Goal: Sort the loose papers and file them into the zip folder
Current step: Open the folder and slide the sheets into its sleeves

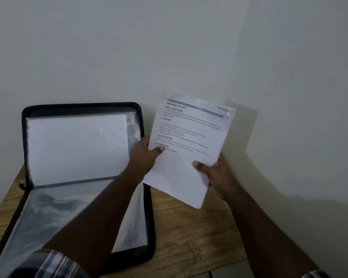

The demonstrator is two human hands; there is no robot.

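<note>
**Above the wooden surface, both hands hold a printed sheaf beside the open zip folder**

Over the right part of the wooden surface (191,233), seen from the head camera, a stack of papers (189,141) is held up in the air, tilted so its top leans toward the pale wall (129,47). The top sheet carries printed text with bold headings and a grey bar near its upper edge; the words are too blurred to read. One upper corner is dog-eared.

The left hand (147,155) grips the stack at its left edge, thumb pressed on the printed face and the fingers hidden behind the paper. The right hand (213,169) grips the lower right edge in the same way, thumb on top and fingers curled underneath. Checked sleeve cuffs show at the bottom of the frame on both arms.

To the left of the papers lies the zip folder (84,109), black-edged and open. Its far half stands up against the wall and holds a white sheet (76,147) inside a clear plastic pocket. Its near half lies flat on the surface, with glossy transparent sleeves (54,205) catching the light. The left forearm crosses over this near half. The papers are apart from the folder, just beside its right edge.
</note>
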